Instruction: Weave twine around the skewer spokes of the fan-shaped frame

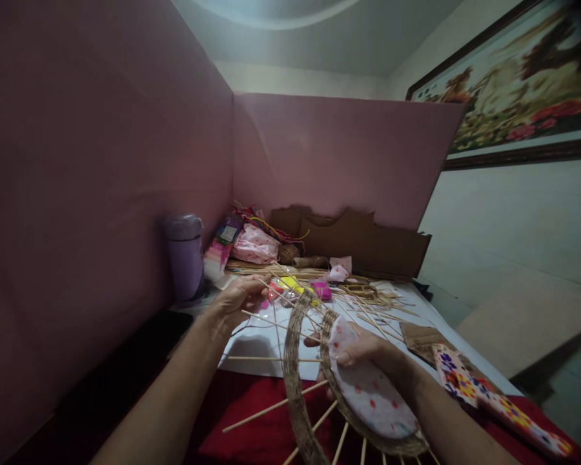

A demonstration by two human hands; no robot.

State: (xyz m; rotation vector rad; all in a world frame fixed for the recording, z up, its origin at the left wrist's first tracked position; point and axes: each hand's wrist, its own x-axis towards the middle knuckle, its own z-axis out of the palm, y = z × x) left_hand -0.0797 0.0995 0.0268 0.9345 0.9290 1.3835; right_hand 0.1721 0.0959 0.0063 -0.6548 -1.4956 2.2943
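My right hand (363, 354) grips the rim of a round woven piece (368, 387) whose centre is white cloth with red dots and whose edge is wrapped in brown twine. Thin wooden sticks (275, 405) stick out of it like spokes, and a second twine-wound ring (294, 361) runs around them. My left hand (237, 300) reaches forward with its fingers pinched on one of the thin sticks (266, 320) near the top of the ring.
A pink partition (329, 148) walls the table at left and back. A purple cup (184, 255) stands at the left. Behind lie patterned cloth (254, 244), twine spools (310, 261), brown cardboard (368, 242) and loose sticks (368, 300). A floral cloth strip (494, 400) lies at right.
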